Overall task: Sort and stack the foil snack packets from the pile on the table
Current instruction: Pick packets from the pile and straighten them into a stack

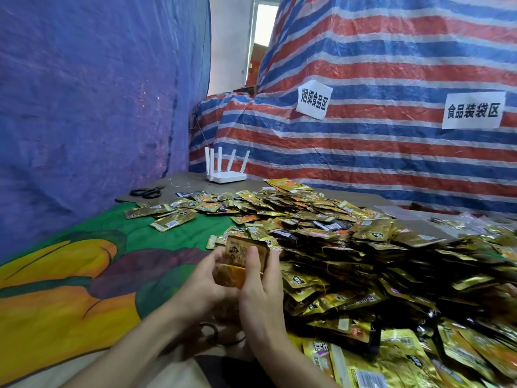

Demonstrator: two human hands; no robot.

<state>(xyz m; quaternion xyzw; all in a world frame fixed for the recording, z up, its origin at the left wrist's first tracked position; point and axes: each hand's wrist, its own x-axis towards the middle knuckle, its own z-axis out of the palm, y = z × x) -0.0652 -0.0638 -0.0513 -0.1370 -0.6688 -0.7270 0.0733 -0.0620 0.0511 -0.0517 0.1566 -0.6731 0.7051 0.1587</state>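
A big pile of gold foil snack packets (349,247) covers the right half of the table. In front of it both hands hold a small upright stack of gold and orange packets (237,261). My left hand (204,287) grips the stack from the left and below. My right hand (261,289) grips it from the right, thumb lying across the front packet. A few loose packets (165,217) lie apart on the green cloth at the left.
A green and orange patterned cloth (84,275) covers the table's left part. Black scissors (147,192) and a white router (226,175) sit at the far edge. A blue tarp hangs at the left, a striped tarp with paper signs (472,110) behind. Hair ties (209,331) lie near my wrists.
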